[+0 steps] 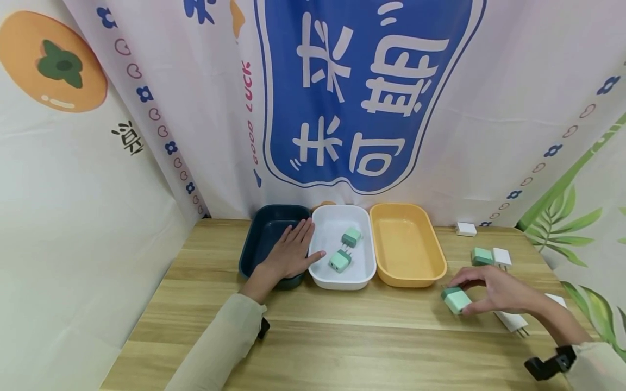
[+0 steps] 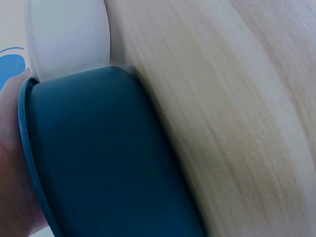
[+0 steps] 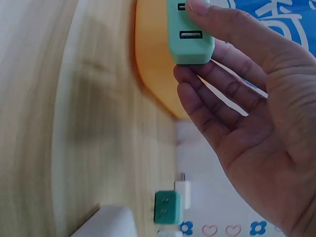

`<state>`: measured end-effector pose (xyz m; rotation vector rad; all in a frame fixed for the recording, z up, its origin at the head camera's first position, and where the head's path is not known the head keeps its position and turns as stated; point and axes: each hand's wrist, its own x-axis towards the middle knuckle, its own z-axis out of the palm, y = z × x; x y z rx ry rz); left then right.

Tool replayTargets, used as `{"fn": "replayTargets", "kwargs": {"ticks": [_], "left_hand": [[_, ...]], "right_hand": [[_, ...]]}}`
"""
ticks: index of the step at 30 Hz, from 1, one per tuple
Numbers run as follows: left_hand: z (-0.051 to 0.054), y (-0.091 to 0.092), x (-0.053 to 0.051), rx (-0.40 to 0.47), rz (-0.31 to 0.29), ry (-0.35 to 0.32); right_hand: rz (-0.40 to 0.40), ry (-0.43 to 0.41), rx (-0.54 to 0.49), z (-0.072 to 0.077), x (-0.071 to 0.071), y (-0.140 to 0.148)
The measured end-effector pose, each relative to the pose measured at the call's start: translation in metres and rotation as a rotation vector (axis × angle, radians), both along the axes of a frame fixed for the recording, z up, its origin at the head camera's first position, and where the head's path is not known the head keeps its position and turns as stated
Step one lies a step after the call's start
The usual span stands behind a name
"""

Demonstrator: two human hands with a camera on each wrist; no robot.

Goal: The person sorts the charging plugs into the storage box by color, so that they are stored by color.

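My right hand (image 1: 499, 292) pinches a mint-green USB charger (image 1: 457, 300) between thumb and fingers, just right of the yellow tray's near end. Its USB ports face the right wrist camera, where the charger (image 3: 190, 48) shows at the top. My left hand (image 1: 289, 254) lies flat with straight fingers over the side where the dark teal tray (image 1: 245, 252) and the white tray (image 1: 369, 266) meet. Two green chargers, one (image 1: 351, 237) behind the other (image 1: 340, 261), lie inside the white tray. In the left wrist view the teal tray's wall (image 2: 103, 158) fills much of the picture.
The yellow tray (image 1: 406, 244) stands right of the white one. On the table's right side lie another green charger (image 1: 482, 256) and several white ones, including one (image 1: 465, 229) near the back edge and one (image 1: 513, 321) below my right hand. A printed cloth (image 1: 225, 179) hangs behind the trays.
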<state>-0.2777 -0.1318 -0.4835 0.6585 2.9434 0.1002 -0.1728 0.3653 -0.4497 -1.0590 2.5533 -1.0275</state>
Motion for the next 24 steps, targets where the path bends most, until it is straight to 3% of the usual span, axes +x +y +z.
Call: {"fn": "replayTargets", "kwargs": {"ticks": [11, 24], "left_hand": [[-0.001, -0.001, 0.0, 0.017, 0.007, -0.005], [-0.004, -0.001, -0.001, 0.027, 0.009, 0.025]], "right_hand": [[0.017, 0.104, -0.011, 0.014, -0.004, -0.03], [-0.021, 0.16, 0.023, 0.026, -0.02, -0.065]]}}
